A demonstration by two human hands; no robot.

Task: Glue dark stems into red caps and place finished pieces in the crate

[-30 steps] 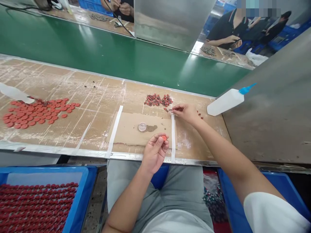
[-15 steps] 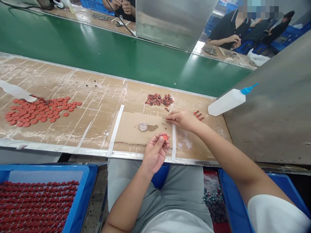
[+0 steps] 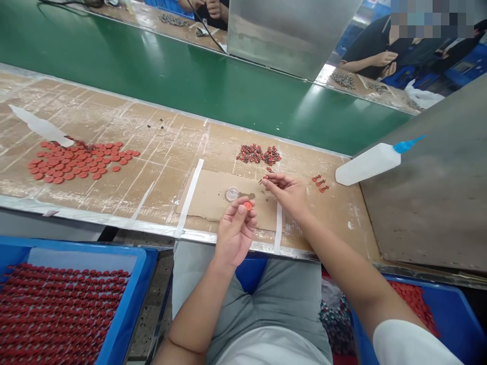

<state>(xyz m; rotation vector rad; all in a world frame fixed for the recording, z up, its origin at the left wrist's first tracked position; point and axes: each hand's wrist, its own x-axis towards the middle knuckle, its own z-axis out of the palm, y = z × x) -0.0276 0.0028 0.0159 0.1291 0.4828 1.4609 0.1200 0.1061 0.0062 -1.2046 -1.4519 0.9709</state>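
Between thumb and fingers, my left hand (image 3: 236, 230) pinches a round red disc (image 3: 248, 206) above the front of the cardboard sheet (image 3: 209, 195). My right hand (image 3: 287, 190) is closed at its fingertips on a small red-and-dark part (image 3: 263, 179), over the sheet's right side. A small clear round cup (image 3: 232, 193) stands on the cardboard beside a dark wet stain. Just behind my right hand lies a pile of small red-and-dark parts (image 3: 254, 153). Several red pieces with stems (image 3: 320, 183) rest to its right.
Many red discs (image 3: 76, 162) spread on the left, a white strip (image 3: 41, 126) over them. A white bottle with blue nozzle (image 3: 369, 165) leans against the metal panel at right. Blue trays (image 3: 140, 274) sit below the table edge. Across the green belt (image 3: 171, 76) other people's hands work.
The view has shifted a little. My left hand with the red disc has moved slightly left and up; my right hand keeps its pinch, its fingers now nearer the small cup.
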